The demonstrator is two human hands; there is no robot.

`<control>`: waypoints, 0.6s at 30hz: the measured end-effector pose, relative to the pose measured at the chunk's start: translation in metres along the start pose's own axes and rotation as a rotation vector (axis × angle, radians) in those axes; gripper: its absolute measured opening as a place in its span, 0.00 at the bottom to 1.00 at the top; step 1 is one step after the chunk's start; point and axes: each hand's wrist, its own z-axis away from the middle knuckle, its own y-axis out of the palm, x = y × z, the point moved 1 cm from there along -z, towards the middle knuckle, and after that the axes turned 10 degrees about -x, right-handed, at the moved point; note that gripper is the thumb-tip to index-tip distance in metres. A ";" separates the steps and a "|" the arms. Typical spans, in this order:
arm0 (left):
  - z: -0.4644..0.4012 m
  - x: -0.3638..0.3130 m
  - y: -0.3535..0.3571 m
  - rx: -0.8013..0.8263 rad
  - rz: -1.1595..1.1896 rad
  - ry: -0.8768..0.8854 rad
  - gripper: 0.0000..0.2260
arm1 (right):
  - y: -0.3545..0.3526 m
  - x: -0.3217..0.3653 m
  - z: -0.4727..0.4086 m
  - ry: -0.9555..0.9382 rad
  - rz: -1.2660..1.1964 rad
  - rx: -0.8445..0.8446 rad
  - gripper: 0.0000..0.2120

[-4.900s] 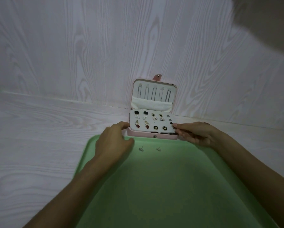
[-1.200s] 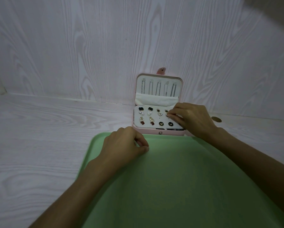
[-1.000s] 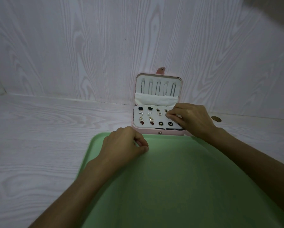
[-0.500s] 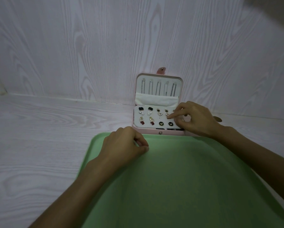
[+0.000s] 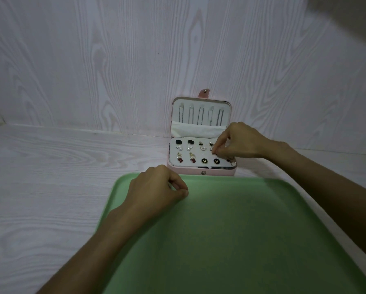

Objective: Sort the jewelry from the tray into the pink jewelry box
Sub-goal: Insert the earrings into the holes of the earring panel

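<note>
Pink jewelry box [image 5: 201, 171] open beyond green tray [image 5: 230, 240] far edge | right hand [image 5: 239, 143] over box's right side, fingertips pinching something tiny at earring pad [image 5: 194, 153] | left hand [image 5: 156, 187] fist-curled on tray, contents unclear

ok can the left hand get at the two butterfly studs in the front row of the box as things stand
Probably yes. The left hand rests curled on the green tray just short of the pink jewelry box, and the butterfly studs lie uncovered; the right hand works further right.
</note>
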 end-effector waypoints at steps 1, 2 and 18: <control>-0.001 0.001 0.000 0.001 0.009 -0.010 0.02 | -0.001 0.001 0.001 -0.006 0.029 -0.012 0.07; -0.001 0.002 0.001 0.000 0.025 -0.026 0.02 | -0.003 0.002 0.003 -0.008 0.045 -0.031 0.06; -0.003 -0.020 -0.015 0.331 0.932 -0.647 0.06 | 0.030 0.074 0.091 -0.126 -0.339 -0.539 0.08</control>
